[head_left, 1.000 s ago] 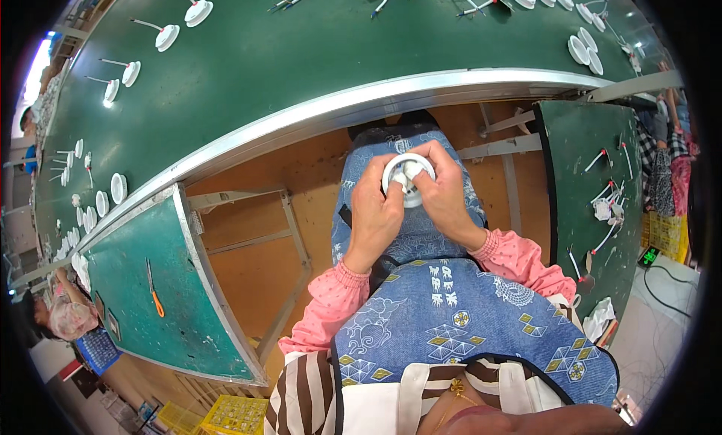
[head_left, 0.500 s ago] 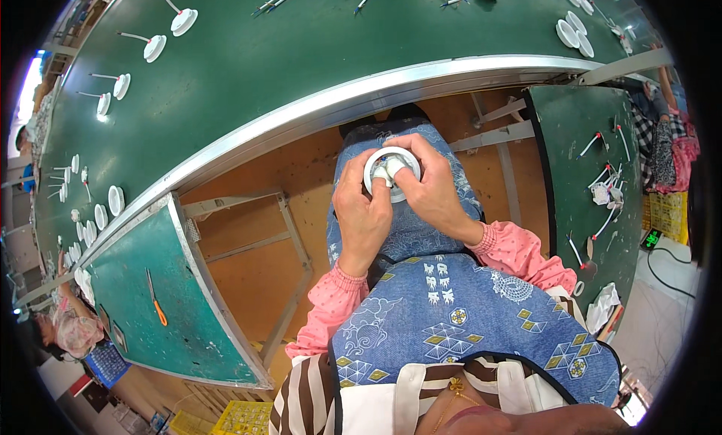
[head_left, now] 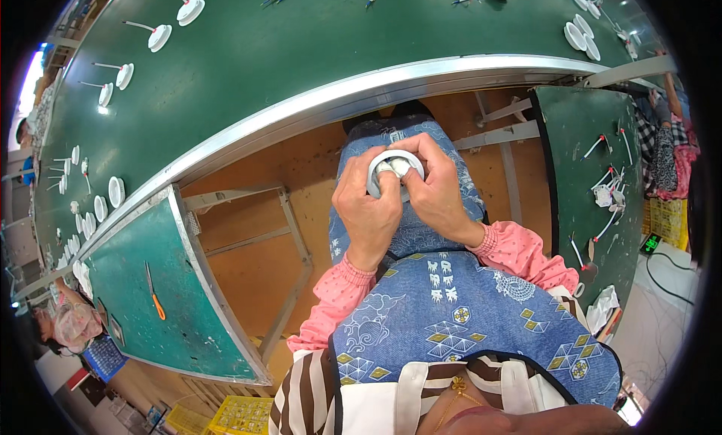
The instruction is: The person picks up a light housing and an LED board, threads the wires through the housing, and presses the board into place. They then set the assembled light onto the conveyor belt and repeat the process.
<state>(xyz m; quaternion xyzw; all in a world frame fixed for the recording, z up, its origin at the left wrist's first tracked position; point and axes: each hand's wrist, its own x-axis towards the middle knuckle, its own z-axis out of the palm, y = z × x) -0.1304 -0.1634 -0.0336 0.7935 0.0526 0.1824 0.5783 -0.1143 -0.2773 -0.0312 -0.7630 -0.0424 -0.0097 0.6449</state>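
White disc at frame centre, over lap, face up toward camera, clamped between both hands: left hand gripping left rim, right hand closed round right rim, equally near.

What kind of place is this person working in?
Probably a factory assembly line: a long green conveyor belt carries rows of small white round parts, and both hands hold one such white ring-shaped part over the lap.
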